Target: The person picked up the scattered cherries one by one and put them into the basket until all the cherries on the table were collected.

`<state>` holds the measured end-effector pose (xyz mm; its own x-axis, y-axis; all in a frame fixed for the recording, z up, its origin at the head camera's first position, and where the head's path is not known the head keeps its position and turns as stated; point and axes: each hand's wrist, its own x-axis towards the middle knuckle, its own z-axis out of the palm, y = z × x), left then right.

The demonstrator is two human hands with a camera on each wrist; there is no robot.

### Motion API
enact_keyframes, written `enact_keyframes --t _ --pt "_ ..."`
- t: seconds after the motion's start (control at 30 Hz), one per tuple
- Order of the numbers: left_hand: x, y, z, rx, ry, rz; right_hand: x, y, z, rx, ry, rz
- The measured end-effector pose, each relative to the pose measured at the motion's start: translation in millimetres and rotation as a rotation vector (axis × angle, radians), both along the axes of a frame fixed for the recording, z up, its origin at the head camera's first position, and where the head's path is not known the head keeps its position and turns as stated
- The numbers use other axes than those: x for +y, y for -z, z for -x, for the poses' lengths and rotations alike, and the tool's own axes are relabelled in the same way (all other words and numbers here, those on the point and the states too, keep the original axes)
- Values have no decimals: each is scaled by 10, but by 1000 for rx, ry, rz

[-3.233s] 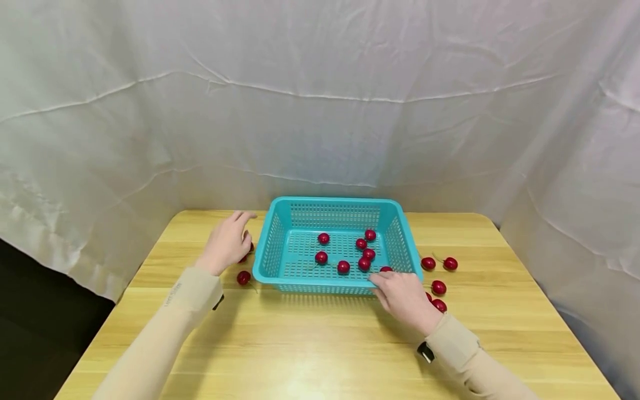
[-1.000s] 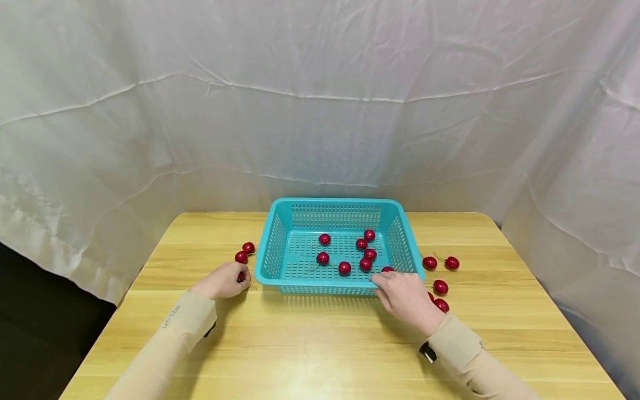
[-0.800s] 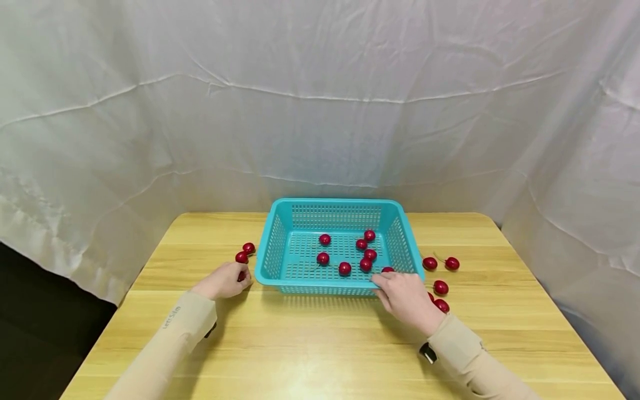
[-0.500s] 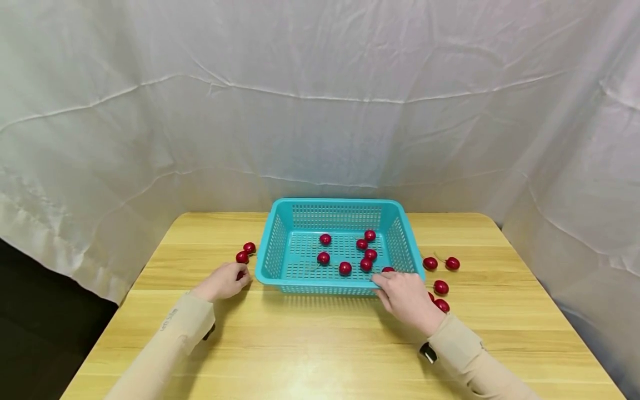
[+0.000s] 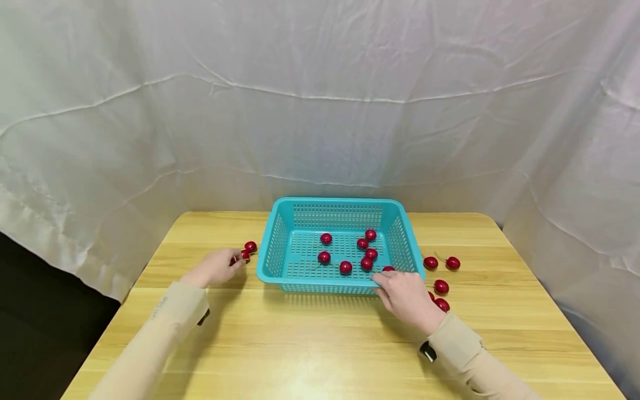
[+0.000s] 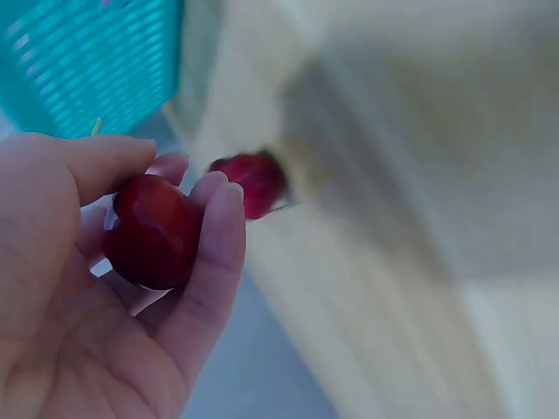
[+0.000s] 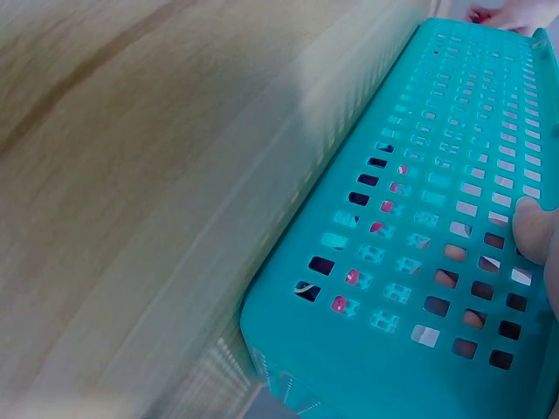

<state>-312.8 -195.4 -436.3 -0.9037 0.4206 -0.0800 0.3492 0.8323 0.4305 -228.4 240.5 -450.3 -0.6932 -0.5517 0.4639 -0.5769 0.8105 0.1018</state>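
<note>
My left hand (image 5: 215, 268) pinches a dark red cherry (image 6: 155, 231) between thumb and fingers, left of the turquoise basket (image 5: 325, 283). Just beyond it on the table, two more cherries (image 5: 250, 246) lie close together by the basket's left side. In the left wrist view another cherry (image 6: 253, 182) shows blurred behind my fingertips. My right hand (image 5: 407, 300) grips the basket's near rim towards its right corner, the thumb (image 7: 533, 229) pressed on the outer wall in the right wrist view. Several cherries (image 5: 345, 268) are spread over the basket floor.
To the right of the basket, several loose cherries (image 5: 441, 286) with stems lie on the wooden table (image 5: 310, 350), some partly hidden by my right hand. A pale curtain (image 5: 320, 133) hangs behind the table and at both sides.
My left hand came down to the nearest cherry left of the basket, took hold of it, and has risen slightly up and left with it. My right hand has stayed on the rim.
</note>
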Motion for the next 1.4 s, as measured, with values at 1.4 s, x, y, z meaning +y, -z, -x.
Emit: enact_keyframes --t 1.4 --pt "1684 -875 384 120 236 126 -9 -13 -18 -10 12 -1"
